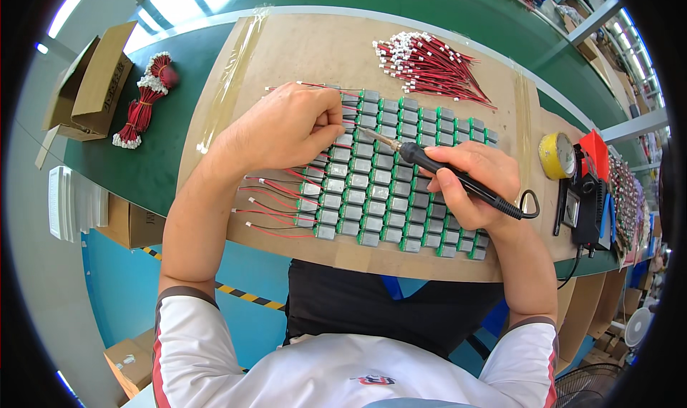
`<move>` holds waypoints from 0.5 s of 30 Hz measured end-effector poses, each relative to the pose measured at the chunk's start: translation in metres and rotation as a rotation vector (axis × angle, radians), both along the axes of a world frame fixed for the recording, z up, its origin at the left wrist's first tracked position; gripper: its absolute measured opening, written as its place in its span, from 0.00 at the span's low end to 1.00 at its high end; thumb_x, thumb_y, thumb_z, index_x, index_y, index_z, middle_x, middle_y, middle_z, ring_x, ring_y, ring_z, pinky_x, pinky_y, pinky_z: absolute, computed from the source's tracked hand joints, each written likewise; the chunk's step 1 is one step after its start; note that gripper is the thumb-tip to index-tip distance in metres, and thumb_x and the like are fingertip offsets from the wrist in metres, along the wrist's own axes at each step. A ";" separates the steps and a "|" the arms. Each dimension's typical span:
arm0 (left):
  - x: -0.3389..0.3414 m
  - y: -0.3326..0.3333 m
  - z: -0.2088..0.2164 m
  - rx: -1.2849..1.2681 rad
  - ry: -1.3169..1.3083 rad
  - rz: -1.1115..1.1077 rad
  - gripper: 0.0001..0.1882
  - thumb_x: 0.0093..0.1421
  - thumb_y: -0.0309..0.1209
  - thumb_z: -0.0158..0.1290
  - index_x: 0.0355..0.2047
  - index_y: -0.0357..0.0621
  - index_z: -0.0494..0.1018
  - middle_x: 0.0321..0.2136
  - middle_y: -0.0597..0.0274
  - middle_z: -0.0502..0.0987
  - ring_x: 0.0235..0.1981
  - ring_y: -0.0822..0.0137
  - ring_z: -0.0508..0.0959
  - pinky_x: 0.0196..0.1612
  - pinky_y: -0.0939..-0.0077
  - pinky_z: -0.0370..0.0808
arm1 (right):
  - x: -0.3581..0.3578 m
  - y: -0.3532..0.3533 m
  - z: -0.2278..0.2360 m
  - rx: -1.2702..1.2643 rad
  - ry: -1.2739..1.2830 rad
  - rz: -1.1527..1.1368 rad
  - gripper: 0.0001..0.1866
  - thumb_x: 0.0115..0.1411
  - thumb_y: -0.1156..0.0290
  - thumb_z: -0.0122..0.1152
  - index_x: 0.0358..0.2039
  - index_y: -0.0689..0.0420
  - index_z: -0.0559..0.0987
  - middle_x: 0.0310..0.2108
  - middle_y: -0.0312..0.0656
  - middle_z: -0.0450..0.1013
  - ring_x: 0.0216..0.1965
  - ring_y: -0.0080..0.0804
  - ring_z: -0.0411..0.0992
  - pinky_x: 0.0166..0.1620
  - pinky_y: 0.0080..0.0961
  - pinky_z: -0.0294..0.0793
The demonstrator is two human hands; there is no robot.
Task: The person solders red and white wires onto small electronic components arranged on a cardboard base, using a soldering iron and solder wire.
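Note:
My right hand (479, 179) grips a black-handled soldering iron (415, 152), its metal tip pointing left at the upper left part of a grid of small modules. These modules (378, 192) are grey blocks with green edges, laid in close slanting rows on a cardboard sheet (308, 54). Beside the iron's tip, my left hand (290, 122) is closed in a pinch on a thin wire lead at the grid's left side; the fingers partly hide the pinched end. Red and black leads (275, 211) with white connectors stick out from the leftmost modules.
Loose red leads (436, 64) are piled behind the grid. Tied lead bundles (143, 107) lie left, near an open cardboard box (100, 86). At right are a yellow tape roll (557, 156), a red holder (595, 154) and a black soldering station (590, 211) with a cord.

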State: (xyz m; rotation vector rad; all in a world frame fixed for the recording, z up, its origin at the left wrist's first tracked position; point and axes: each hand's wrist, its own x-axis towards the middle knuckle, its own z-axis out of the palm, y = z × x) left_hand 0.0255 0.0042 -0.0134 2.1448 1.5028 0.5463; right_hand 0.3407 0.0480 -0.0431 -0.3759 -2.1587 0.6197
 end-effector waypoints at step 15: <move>-0.001 -0.001 -0.003 0.018 0.014 -0.005 0.06 0.63 0.27 0.60 0.32 0.36 0.77 0.28 0.50 0.84 0.34 0.46 0.85 0.42 0.54 0.80 | 0.000 0.000 0.000 0.013 0.004 0.001 0.14 0.57 0.81 0.68 0.44 0.66 0.88 0.25 0.43 0.81 0.23 0.34 0.80 0.28 0.27 0.78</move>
